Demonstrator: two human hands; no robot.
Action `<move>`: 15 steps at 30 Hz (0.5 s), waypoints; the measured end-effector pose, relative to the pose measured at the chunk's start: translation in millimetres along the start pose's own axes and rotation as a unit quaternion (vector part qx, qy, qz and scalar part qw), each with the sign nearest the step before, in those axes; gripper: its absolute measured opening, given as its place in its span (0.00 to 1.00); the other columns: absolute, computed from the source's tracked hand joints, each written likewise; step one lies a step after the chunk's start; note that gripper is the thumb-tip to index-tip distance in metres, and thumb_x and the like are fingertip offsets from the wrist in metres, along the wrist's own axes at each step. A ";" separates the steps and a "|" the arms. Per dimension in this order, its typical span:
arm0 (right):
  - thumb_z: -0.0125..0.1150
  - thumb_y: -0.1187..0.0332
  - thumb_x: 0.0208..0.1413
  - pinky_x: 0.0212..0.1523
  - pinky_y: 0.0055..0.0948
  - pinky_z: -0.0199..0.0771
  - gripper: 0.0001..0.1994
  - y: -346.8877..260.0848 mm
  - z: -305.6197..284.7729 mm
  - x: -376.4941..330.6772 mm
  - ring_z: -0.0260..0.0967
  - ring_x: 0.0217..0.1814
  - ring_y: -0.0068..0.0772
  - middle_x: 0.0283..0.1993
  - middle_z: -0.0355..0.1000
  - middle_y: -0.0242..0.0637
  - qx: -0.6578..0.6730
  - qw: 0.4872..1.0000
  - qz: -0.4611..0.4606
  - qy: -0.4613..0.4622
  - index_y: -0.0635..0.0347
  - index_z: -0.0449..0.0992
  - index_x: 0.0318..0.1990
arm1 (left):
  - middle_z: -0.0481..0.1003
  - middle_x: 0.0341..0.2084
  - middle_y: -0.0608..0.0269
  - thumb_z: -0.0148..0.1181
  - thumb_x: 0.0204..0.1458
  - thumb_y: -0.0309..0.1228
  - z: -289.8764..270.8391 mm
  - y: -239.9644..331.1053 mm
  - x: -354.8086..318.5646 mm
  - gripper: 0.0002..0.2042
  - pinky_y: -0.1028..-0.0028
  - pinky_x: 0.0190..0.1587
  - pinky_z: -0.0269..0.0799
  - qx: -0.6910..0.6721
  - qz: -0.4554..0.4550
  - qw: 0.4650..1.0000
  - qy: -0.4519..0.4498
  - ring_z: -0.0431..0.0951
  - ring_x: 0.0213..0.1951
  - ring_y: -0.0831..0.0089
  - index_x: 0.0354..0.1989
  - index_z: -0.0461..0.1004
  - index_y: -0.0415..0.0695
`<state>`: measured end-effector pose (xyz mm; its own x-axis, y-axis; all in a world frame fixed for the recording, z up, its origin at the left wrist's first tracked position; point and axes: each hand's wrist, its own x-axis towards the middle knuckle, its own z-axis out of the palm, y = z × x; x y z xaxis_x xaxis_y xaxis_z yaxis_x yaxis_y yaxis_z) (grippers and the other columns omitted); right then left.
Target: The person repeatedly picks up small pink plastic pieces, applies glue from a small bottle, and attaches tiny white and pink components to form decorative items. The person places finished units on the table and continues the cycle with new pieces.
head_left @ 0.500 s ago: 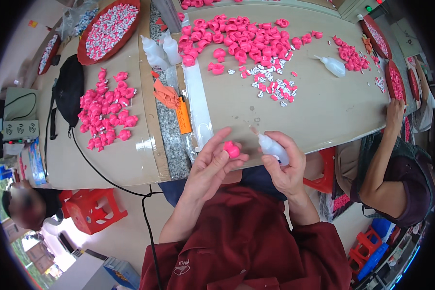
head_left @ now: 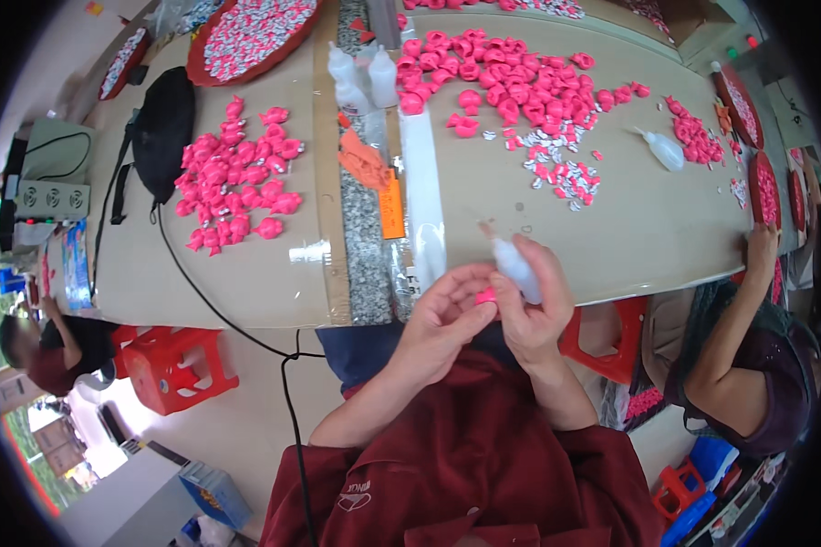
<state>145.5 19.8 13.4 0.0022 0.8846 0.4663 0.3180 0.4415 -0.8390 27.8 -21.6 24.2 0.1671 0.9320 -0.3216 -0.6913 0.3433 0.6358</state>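
Observation:
My left hand [head_left: 440,321] pinches a small glossy pink plastic piece [head_left: 486,296], mostly covered by the fingers. Held against my right palm is a translucent white squeeze bottle [head_left: 517,273], its thin nozzle tilted up toward the far left. The thumb and fingertips of my right hand [head_left: 536,326] meet the left fingers at the pink piece, so both hands touch in front of my body. Farther off lie a heap of hollow pink pieces [head_left: 520,82] and a scatter of small white and pink bits [head_left: 564,173].
Rounded pink pieces [head_left: 246,178] lie on the left table beside a black bag [head_left: 162,137]. Squeeze bottles [head_left: 383,80] stand near an orange cloth [head_left: 363,162]; another bottle [head_left: 664,150] lies at right. A co-worker's hand [head_left: 763,242] is at a red tray on the far right.
My hands were apart and have come together, the left moving right toward the bottle hand. The pink piece now sits beside the bottle. The whole view has shifted.

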 end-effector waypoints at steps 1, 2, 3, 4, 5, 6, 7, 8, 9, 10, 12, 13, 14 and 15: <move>0.64 0.78 0.39 0.32 0.26 0.69 0.17 -0.8 -1.2 2.5 0.68 0.31 0.34 0.35 0.71 0.42 -0.005 1.000 -0.004 -0.019 0.67 0.71 0.41 | 0.68 0.39 0.65 0.51 0.53 0.22 -1.0 1.5 0.0 0.19 0.83 0.41 0.66 0.023 0.001 1.000 0.002 0.69 0.38 0.82 0.54 0.60 0.39; 0.64 0.78 0.39 0.31 0.26 0.69 0.17 -2.2 -1.9 5.1 0.68 0.30 0.34 0.34 0.71 0.41 -0.010 0.999 -0.006 -0.037 0.67 0.71 0.41 | 0.70 0.39 0.66 0.51 0.54 0.23 -19.6 -4.5 0.2 0.19 0.85 0.36 0.65 0.126 -0.028 0.991 -0.021 0.69 0.36 0.84 0.55 0.61 0.38; 0.64 0.78 0.38 0.31 0.26 0.69 0.17 -2.8 -2.0 8.2 0.68 0.30 0.35 0.33 0.71 0.41 -0.010 0.998 -0.009 -0.056 0.67 0.72 0.40 | 0.70 0.40 0.66 0.50 0.54 0.24 -21.9 -0.4 0.0 0.18 0.86 0.35 0.65 0.129 -0.033 0.991 -0.031 0.69 0.35 0.85 0.54 0.62 0.38; 0.64 0.78 0.39 0.30 0.24 0.68 0.17 -1.7 -3.2 10.1 0.68 0.30 0.31 0.32 0.71 0.39 -0.016 0.998 -0.021 -0.060 0.67 0.71 0.41 | 0.71 0.40 0.65 0.50 0.54 0.24 -21.9 3.4 0.2 0.18 0.87 0.33 0.64 0.133 -0.037 0.990 -0.041 0.69 0.35 0.86 0.54 0.63 0.38; 0.64 0.77 0.40 0.30 0.24 0.67 0.17 -2.9 -8.1 10.1 0.68 0.30 0.29 0.32 0.71 0.39 0.022 0.999 0.025 -0.034 0.67 0.71 0.41 | 0.71 0.40 0.64 0.50 0.54 0.25 -17.6 4.7 1.6 0.17 0.86 0.35 0.65 0.128 -0.031 0.990 -0.044 0.70 0.36 0.83 0.53 0.63 0.37; 0.64 0.77 0.40 0.29 0.24 0.67 0.17 -6.6 -9.5 9.0 0.68 0.29 0.28 0.32 0.71 0.39 0.066 0.995 0.069 -0.008 0.67 0.71 0.41 | 0.72 0.39 0.63 0.50 0.54 0.25 -15.1 8.0 2.3 0.16 0.84 0.37 0.67 0.124 -0.022 0.991 -0.044 0.71 0.38 0.81 0.52 0.64 0.37; 0.64 0.76 0.40 0.29 0.23 0.67 0.16 -10.4 -11.6 8.0 0.68 0.29 0.27 0.31 0.71 0.39 0.111 0.987 0.112 0.017 0.66 0.72 0.41 | 0.72 0.39 0.62 0.50 0.54 0.25 -14.0 8.5 4.6 0.16 0.82 0.40 0.67 0.115 -0.018 0.992 -0.039 0.72 0.40 0.78 0.52 0.64 0.36; 0.65 0.76 0.40 0.29 0.23 0.66 0.17 -12.6 -18.0 6.9 0.67 0.29 0.26 0.31 0.71 0.39 0.103 0.987 0.122 0.011 0.66 0.71 0.40 | 0.73 0.39 0.61 0.50 0.54 0.25 -13.1 8.8 7.2 0.16 0.80 0.43 0.67 0.105 -0.015 0.994 -0.035 0.72 0.42 0.76 0.51 0.64 0.36; 0.65 0.76 0.39 0.29 0.23 0.66 0.17 -14.1 -28.9 6.2 0.67 0.29 0.25 0.31 0.71 0.38 0.096 0.987 0.132 0.003 0.66 0.71 0.40 | 0.73 0.39 0.60 0.50 0.54 0.25 -12.7 9.4 9.3 0.16 0.78 0.46 0.68 0.094 -0.011 0.995 -0.030 0.73 0.44 0.73 0.51 0.64 0.35; 0.66 0.76 0.39 0.28 0.22 0.66 0.17 -14.9 -40.0 6.5 0.67 0.28 0.24 0.31 0.71 0.38 0.088 0.986 0.143 -0.005 0.66 0.71 0.39 | 0.73 0.40 0.59 0.50 0.54 0.25 -12.2 9.7 10.4 0.16 0.76 0.48 0.67 0.089 -0.012 0.995 -0.034 0.72 0.45 0.71 0.51 0.64 0.35; 0.67 0.76 0.37 0.28 0.21 0.65 0.17 -14.6 -57.7 9.0 0.67 0.27 0.24 0.31 0.71 0.38 0.083 0.992 0.087 -0.048 0.66 0.72 0.38 | 0.72 0.41 0.57 0.50 0.54 0.24 -12.8 9.7 11.7 0.16 0.73 0.52 0.65 0.078 -0.011 0.996 -0.041 0.71 0.49 0.67 0.51 0.64 0.34; 0.67 0.76 0.36 0.27 0.21 0.65 0.17 -14.1 -64.4 9.8 0.67 0.27 0.24 0.31 0.71 0.38 0.081 0.993 0.058 -0.070 0.66 0.72 0.38 | 0.72 0.42 0.55 0.51 0.53 0.24 -14.2 8.1 11.9 0.16 0.72 0.52 0.66 0.094 -0.002 0.995 -0.037 0.71 0.48 0.66 0.50 0.64 0.34; 0.68 0.76 0.34 0.24 0.20 0.63 0.18 -13.3 -68.5 10.6 0.65 0.25 0.24 0.29 0.71 0.38 0.059 0.996 0.019 -0.067 0.67 0.73 0.37 | 0.71 0.43 0.54 0.52 0.53 0.24 -16.4 5.5 12.3 0.15 0.71 0.51 0.66 0.109 0.007 0.993 -0.033 0.72 0.47 0.66 0.50 0.64 0.35; 0.68 0.75 0.34 0.23 0.20 0.62 0.18 -13.9 -72.3 10.2 0.65 0.24 0.24 0.28 0.71 0.37 0.048 0.996 0.017 -0.075 0.67 0.73 0.37 | 0.71 0.44 0.53 0.52 0.53 0.24 -18.1 3.9 12.8 0.15 0.70 0.51 0.67 0.126 0.015 0.992 -0.030 0.72 0.47 0.66 0.49 0.65 0.35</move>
<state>209.7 11.8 50.0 -0.1319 0.9086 0.3963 0.2272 0.4168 -0.8801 14.6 -10.4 9.9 0.1962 0.9446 -0.2633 -0.5007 0.3273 0.8013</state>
